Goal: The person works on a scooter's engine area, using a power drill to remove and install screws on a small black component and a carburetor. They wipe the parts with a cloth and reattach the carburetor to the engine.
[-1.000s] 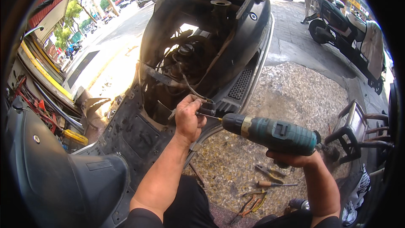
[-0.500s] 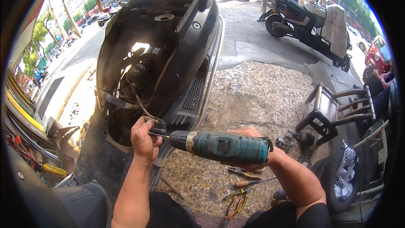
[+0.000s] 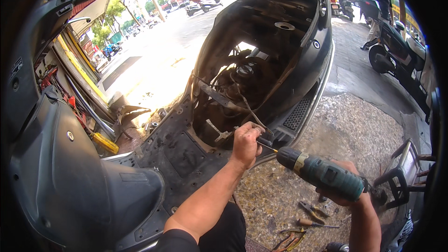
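My right hand [image 3: 345,199] is wrapped round the grip of a teal and black cordless drill [image 3: 326,176], mostly hidden beneath it. A long thin bit [image 3: 267,146] runs from the chuck toward my left hand [image 3: 246,144]. Closed fingers of that hand pinch a small black part [image 3: 266,141] with a cable [image 3: 246,102] leading up into the scooter body. Whether the bit's tip touches the part is hidden by my fingers. Both hands are beside the rear of a stripped black scooter [image 3: 298,65], its seat bay open and its inner mechanism exposed.
Pliers [image 3: 313,212], a wooden-handled screwdriver [image 3: 317,224] and orange-handled pliers [image 3: 291,241] lie on the pebbled floor below the drill. The scooter's footboard [image 3: 179,151] and front shield [image 3: 70,172] fill the left. A stool [image 3: 399,172] stands at right. A person [image 3: 381,0] is far off.
The view has swung left, so everything appears further right and more of the scooter's front shows. Both hands keep their holds, and the drill now tilts more down to the right.
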The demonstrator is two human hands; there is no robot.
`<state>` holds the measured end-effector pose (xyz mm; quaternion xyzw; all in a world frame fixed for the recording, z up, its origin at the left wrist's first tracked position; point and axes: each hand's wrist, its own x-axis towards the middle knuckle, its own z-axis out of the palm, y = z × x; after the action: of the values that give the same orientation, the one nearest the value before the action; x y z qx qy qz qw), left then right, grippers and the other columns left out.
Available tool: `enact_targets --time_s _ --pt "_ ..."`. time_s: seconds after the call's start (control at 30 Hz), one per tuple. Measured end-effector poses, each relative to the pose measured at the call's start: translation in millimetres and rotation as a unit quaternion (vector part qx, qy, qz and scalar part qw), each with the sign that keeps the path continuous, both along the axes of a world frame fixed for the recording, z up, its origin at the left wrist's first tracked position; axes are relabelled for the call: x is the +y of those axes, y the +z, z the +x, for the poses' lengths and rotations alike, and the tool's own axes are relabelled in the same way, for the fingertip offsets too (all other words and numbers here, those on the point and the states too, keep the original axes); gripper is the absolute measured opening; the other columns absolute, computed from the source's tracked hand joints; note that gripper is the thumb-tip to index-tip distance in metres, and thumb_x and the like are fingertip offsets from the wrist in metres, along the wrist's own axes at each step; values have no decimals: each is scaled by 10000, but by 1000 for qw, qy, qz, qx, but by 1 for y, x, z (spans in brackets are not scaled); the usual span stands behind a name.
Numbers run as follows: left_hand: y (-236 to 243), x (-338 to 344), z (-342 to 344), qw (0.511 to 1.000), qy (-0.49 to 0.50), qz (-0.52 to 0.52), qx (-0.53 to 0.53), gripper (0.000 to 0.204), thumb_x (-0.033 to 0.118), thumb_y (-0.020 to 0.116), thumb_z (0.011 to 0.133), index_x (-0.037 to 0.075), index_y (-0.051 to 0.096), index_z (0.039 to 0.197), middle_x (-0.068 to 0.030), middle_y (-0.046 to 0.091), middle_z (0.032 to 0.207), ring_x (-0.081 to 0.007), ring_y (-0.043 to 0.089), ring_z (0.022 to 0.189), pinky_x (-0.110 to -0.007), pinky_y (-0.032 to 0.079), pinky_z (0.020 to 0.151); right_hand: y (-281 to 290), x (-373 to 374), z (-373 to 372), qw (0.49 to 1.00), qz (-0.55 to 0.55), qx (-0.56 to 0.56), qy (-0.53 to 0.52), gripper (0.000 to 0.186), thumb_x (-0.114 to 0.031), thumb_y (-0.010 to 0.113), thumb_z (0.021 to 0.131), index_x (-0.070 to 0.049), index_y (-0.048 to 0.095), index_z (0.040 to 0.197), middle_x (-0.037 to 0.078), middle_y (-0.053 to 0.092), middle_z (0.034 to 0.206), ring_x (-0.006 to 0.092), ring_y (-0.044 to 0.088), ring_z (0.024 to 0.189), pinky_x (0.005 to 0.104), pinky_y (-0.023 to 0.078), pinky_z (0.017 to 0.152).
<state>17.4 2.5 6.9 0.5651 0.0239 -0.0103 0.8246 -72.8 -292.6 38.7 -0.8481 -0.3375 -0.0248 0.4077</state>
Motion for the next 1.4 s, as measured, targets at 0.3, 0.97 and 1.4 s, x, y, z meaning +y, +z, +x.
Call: enact_targets --time_s 0.3,0.97,1.4 --pt "-9 2 1 999 -24 28 9 161 89 465 873 -23 574 834 -67 535 642 -91 370 405 -245 258 350 2 3 -3 994 -43 -5 -97 194 -145 741 703 -40 645 834 80 581 677 247 607 617 344 467 586" --pt "-17 -2 4 997 0 76 11 225 133 559 901 10 610 720 17 499 609 -60 391 478 -268 276 413 16 8 -2 972 -140 -166 -84 180 -158 697 703 -107 653 870 62 611 739 285 630 708 401 480 643" --pt "-11 -3 3 995 -21 87 38 188 97 572 896 -1 598 738 -24 530 585 -91 424 396 -248 297 362 42 17 -14 916 -194 -337 -95 328 -136 775 686 -175 696 1002 5 616 835 181 617 830 393 450 857"
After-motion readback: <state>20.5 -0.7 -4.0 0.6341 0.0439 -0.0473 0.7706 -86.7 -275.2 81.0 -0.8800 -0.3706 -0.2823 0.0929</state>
